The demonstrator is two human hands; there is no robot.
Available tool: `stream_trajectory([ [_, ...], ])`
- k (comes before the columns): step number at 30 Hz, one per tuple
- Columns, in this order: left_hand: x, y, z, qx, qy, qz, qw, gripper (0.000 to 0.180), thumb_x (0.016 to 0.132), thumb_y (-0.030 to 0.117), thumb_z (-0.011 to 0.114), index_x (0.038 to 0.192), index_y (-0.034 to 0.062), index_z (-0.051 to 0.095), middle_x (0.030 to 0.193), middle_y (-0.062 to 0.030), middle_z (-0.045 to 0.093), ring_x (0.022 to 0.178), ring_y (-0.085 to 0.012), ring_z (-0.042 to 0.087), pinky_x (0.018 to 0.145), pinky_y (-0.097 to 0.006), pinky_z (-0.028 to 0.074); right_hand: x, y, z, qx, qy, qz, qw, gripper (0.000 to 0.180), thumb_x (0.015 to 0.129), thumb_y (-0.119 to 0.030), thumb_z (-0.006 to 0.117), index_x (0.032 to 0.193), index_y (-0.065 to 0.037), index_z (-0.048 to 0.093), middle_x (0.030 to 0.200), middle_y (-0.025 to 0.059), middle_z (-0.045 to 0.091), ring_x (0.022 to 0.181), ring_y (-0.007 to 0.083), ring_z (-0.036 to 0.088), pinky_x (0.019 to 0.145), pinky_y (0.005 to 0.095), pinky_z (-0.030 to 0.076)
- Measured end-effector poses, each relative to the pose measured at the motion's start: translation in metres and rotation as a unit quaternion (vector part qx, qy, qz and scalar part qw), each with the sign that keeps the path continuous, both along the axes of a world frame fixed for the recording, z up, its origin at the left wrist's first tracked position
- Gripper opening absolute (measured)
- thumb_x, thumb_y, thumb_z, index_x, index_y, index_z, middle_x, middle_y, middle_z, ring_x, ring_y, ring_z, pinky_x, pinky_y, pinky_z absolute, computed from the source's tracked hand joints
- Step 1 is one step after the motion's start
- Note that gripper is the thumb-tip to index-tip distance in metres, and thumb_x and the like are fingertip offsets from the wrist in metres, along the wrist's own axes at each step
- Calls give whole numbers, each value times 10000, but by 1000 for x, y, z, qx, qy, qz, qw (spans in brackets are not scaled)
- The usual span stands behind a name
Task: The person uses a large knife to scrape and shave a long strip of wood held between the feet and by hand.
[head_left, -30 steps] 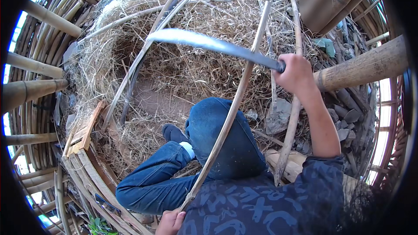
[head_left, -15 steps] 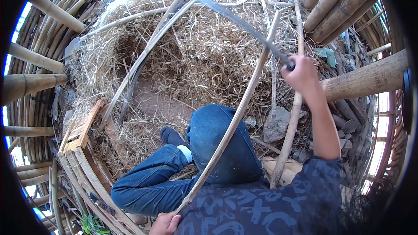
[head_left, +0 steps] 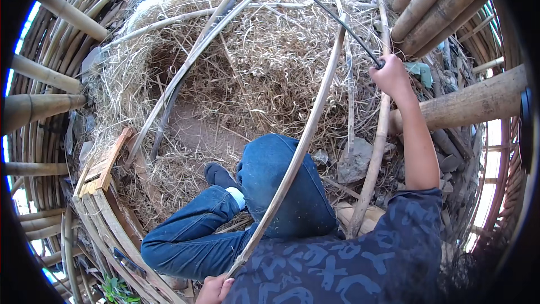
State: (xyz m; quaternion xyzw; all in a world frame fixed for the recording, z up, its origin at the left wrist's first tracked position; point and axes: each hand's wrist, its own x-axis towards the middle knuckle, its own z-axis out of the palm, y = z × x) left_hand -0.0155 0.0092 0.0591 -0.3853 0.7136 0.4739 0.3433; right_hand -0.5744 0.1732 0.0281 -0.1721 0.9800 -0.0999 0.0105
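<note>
My right hand (head_left: 391,77), out at the far right, is wrapped round the dark handle of a long-bladed machete (head_left: 341,20). Its thin blade reaches up and to the left, over the pile of shavings. At the lower edge my left hand (head_left: 215,289) grips the near end of a long bamboo strip (head_left: 308,135). From there the strip slants up across my bent knee (head_left: 281,180), its far end close to the machete's blade. Whether the blade touches the strip I cannot tell.
Bamboo shavings (head_left: 270,62) cover the ground ahead, with more strips (head_left: 194,56) lying across them. A bamboo pole (head_left: 376,163) lies right of the knee, beside a grey rock (head_left: 355,160). A wooden frame (head_left: 107,183) stands left; thick bamboo posts (head_left: 478,98) edge both sides.
My right hand has moved slightly up and right, and the machete's blade has swung farther away, pointing more upward. The bamboo strip's far end has shifted a little left. My left hand keeps its hold.
</note>
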Motion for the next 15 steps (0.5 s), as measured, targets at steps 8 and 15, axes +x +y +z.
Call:
stream_trajectory([
  [8, 19, 14, -13, -101, 177, 11, 979, 218, 940, 192, 572, 1035, 7, 641, 709, -213, 563, 609, -333, 531, 592, -444, 425, 115, -23, 11, -45, -104, 151, 982, 185, 724, -197, 676, 798, -27, 674, 692, 182, 645, 682, 315, 669, 664, 411, 540],
  [15, 3, -6, -6, -113, 136, -4, 984, 190, 921, 153, 524, 941, -4, 630, 679, -255, 566, 606, -442, 561, 537, -478, 411, 180, -27, 18, -57, -108, 282, 952, 210, 624, -232, 714, 692, -57, 620, 612, 145, 614, 620, 335, 645, 612, 426, 528],
])
